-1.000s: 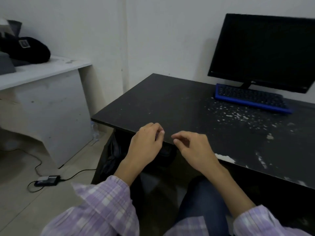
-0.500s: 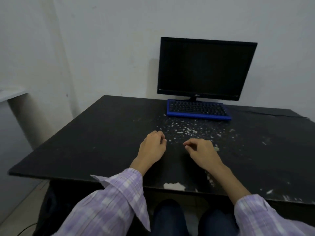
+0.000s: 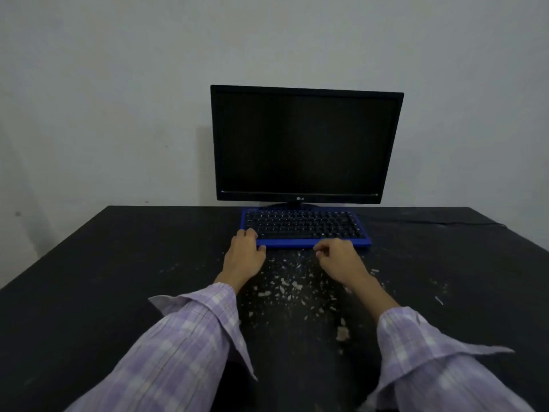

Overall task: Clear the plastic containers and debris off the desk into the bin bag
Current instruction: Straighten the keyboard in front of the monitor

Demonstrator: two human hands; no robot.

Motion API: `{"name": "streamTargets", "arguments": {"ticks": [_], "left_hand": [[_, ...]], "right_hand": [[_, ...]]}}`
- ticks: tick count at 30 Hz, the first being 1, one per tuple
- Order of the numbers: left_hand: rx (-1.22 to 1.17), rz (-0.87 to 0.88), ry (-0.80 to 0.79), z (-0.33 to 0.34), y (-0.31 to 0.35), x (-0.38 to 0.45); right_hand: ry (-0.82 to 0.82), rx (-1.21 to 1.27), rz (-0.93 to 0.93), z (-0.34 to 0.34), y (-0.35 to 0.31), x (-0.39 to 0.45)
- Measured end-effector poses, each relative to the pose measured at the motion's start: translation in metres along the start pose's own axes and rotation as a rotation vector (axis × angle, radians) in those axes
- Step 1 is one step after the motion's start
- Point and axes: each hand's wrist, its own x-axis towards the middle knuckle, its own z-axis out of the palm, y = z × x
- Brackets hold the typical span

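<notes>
Gripping the keyboard's (image 3: pixel 306 228) corner, left hand (image 3: pixel 245 257); debris (image 3: pixel 289 285) scattered.

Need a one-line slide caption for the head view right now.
Both hands, left hand and right hand, reach the blue keyboard on a black desk strewn with pale debris.

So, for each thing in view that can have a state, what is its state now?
Black flat monitor: upright, screen dark.
Blue-framed keyboard with black keys: flat on the desk, before the monitor.
Pale scattered debris flakes: loose on the desk, not cleared.
Black desk: scuffed, dirty.
Left hand: grips the keyboard's left corner.
Right hand: fingers curled at the keyboard's front edge; contact unclear.
</notes>
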Motion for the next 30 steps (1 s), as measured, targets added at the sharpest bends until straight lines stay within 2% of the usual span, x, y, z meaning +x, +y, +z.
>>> {"name": "streamTargets", "arguments": {"ticks": [10,17,22,30], "left_hand": [[-0.139,-0.098,0.018,0.02,-0.017,0.062],[-0.16,-0.133,-0.115,0.032,-0.029,0.076],[-0.125,-0.103,-0.057,0.032,-0.03,0.074],[-0.158,-0.105,-0.081,0.021,-0.033,0.039]], "right_hand": [[0.083,-0.088,-0.054,0.008,0.015,0.112],[0.037,-0.272,-0.023,0.02,0.026,0.16],[0.007,-0.231,-0.039,0.018,0.03,0.168],[-0.011,-0.159,-0.068,0.017,0.03,0.131]]}}
